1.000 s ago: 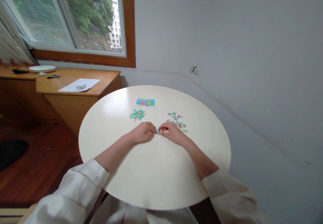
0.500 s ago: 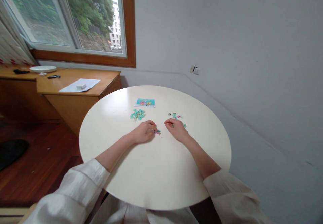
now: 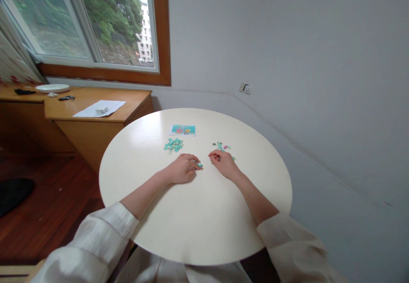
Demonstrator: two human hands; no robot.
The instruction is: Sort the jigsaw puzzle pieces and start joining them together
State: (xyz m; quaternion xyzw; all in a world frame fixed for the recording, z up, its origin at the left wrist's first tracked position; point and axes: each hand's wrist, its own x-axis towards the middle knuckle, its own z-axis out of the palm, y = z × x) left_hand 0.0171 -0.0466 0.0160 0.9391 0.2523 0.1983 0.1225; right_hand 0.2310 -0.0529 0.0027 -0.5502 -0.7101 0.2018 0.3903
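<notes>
- Fingers of the left hand [image 3: 183,168] have slid farther over the small cluster of puzzle pieces [image 3: 200,166] since half a second ago, hiding more of its pink part; the right hand [image 3: 224,163], which was at the cluster a second ago, is now apart from it, to the right.
- Head view, left hand: its fingers are bent and touch the cluster from the left; whether they pinch it or only press on it, I cannot tell.
- Head view, right hand: thumb and fingers are curled towards each other, just right of the cluster; whether a piece sits between the tips, I cannot tell.
- Head view, puzzle: the cluster lies near the middle of the white round table [image 3: 198,219], between the hands. Loose scattered pieces [image 3: 220,145] lie to the right, partly covered by the right hand. On the left, beyond the left hand, is a heap of mostly green pieces [image 3: 174,145], and just on its far side lies a picture card [image 3: 182,130].
- Head view, surroundings: at the far left, a wooden desk [image 3: 136,100] bears a sheet of paper [image 3: 86,112] with a small white box [image 3: 101,110] on it, and a white plate [image 3: 53,88].
</notes>
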